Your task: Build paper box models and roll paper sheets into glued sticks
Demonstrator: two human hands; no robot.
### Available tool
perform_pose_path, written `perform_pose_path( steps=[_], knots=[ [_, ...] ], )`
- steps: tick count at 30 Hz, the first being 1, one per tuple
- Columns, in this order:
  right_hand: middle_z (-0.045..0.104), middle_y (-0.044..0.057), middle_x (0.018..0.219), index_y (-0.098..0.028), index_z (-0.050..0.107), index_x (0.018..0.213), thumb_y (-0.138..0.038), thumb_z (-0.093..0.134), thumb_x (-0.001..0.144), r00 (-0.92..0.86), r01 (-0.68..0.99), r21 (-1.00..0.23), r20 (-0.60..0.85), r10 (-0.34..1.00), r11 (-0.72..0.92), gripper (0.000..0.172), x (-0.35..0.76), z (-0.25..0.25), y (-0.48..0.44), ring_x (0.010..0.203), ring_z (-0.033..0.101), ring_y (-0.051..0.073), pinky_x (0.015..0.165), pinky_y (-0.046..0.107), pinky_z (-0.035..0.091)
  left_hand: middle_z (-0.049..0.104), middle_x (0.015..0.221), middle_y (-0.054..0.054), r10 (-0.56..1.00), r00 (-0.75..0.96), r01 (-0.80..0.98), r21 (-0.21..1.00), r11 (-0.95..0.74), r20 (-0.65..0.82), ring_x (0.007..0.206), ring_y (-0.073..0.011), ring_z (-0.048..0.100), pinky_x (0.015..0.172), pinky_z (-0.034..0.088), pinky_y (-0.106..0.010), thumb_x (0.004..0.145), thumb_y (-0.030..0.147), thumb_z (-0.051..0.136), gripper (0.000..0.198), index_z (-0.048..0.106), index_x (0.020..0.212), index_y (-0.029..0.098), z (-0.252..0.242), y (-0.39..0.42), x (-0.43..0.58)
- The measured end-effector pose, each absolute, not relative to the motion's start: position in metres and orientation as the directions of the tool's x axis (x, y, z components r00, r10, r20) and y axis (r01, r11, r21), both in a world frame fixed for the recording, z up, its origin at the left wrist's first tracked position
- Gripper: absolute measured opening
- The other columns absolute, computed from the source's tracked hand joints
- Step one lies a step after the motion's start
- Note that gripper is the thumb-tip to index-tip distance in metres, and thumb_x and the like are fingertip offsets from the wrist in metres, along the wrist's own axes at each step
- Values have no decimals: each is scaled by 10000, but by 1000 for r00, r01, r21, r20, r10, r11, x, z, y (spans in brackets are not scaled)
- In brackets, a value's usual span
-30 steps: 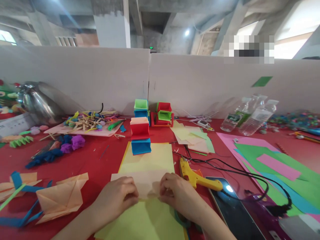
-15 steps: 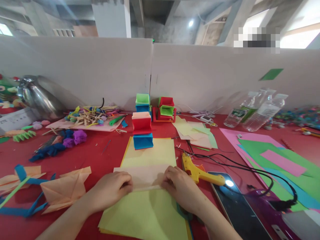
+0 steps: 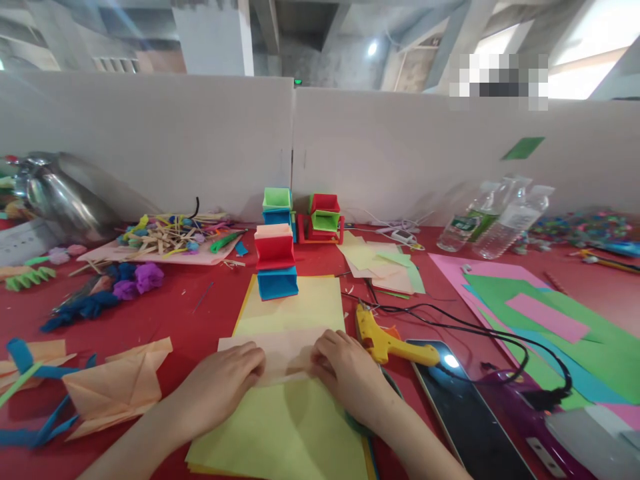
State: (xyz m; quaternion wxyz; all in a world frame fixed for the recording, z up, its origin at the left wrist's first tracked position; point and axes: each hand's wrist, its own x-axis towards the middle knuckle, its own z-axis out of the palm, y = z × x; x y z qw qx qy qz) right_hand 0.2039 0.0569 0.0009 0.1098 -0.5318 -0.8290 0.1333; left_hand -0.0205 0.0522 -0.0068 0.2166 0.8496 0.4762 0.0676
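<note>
A pale pink paper strip [image 3: 286, 353] lies crosswise over a stack of yellow paper sheets [image 3: 285, 433] in front of me. My left hand [image 3: 227, 373] is closed on the strip's left part, with the fingers bent and the thumb along the lower edge. At the other end my right hand [image 3: 347, 373] grips the strip with curled fingers. Both fingertips partly hide the paper. Just beyond stand folded paper boxes, a red one [image 3: 275, 252] on top of a blue one [image 3: 278, 284], resting on the far end of the yellow sheets.
A yellow glue gun [image 3: 395, 347] and a phone [image 3: 465, 407] lie close to my right arm, with black cables [image 3: 480, 327] behind. Folded peach paper [image 3: 117, 383] is at left. Plastic bottles [image 3: 515, 220] lean against the white partition [image 3: 425, 147]; a steel jug [image 3: 70, 197] stands far left.
The whole view has shifted slightly, so things sit further left. My left fingers have straightened a little along the strip; both hands remain at its two ends.
</note>
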Motion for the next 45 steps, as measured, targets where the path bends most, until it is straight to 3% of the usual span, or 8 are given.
perform_pose_path(
  steps=[11, 18, 22, 25, 33, 38, 42, 45],
  knots=[
    [629, 13, 819, -194, 660, 819, -211, 630, 767, -603, 680, -466, 84, 794, 566, 62, 209, 2, 60, 822, 526, 162, 739, 254, 405, 547, 769, 23, 802, 588, 727, 498, -472, -100, 720, -124, 507, 620, 348, -219, 839, 167, 395, 138, 487, 738, 186, 1, 54, -18],
    [607, 8, 762, -189, 659, 715, -159, 633, 751, -537, 722, -504, 24, 843, 474, 54, 204, 4, 58, 797, 537, 151, 693, 228, 414, 554, 766, 38, 765, 625, 720, 492, -489, -154, 689, -119, 507, 581, 327, -213, 725, 168, 525, 43, 515, 755, 197, 3, 55, -28],
    [585, 11, 747, -169, 624, 658, -141, 616, 755, -485, 755, -490, 32, 874, 437, 102, 202, 5, 59, 774, 530, 147, 665, 225, 404, 558, 788, 25, 772, 624, 725, 455, -517, -119, 716, -127, 517, 598, 337, -221, 751, 201, 523, 24, 538, 768, 195, 3, 59, -32],
    [579, 14, 748, -166, 614, 660, -147, 605, 765, -484, 760, -483, 27, 875, 435, 106, 202, 4, 60, 761, 528, 144, 658, 226, 400, 577, 770, 15, 774, 621, 730, 446, -518, -119, 727, -127, 537, 621, 351, -225, 823, 198, 438, 157, 568, 736, 194, 4, 60, -32],
    [562, 35, 765, -162, 576, 616, -176, 537, 810, -427, 836, -386, -11, 904, 390, 199, 198, 3, 61, 761, 527, 152, 635, 233, 395, 603, 779, -2, 844, 502, 829, 384, -407, -188, 731, -160, 564, 611, 373, -249, 871, 267, 384, 216, 538, 741, 189, 2, 51, -30],
    [549, 37, 772, -175, 574, 651, -234, 537, 822, -410, 855, -347, 2, 912, 386, 184, 195, 0, 59, 777, 521, 174, 638, 254, 392, 605, 890, -18, 854, 498, 827, 377, -417, -148, 802, -171, 574, 641, 407, -263, 868, 201, 390, 120, 476, 952, 199, -8, 49, -31],
    [563, 39, 820, -171, 583, 755, -192, 575, 797, -418, 850, -338, 34, 908, 404, 48, 195, -3, 61, 790, 508, 181, 656, 272, 387, 556, 936, -15, 750, 661, 730, 225, -646, 10, 823, -156, 533, 675, 414, -264, 875, 142, 388, 193, 526, 977, 229, -17, 48, -33],
    [581, 33, 811, -181, 603, 762, -157, 544, 820, -560, 769, -309, 98, 823, 560, 86, 196, -4, 61, 797, 482, 179, 695, 293, 370, 562, 879, -15, 691, 717, 685, 94, -723, 94, 798, -165, 511, 659, 415, -276, 865, 151, 435, 192, 563, 982, 233, -19, 45, -33]
  ],
)
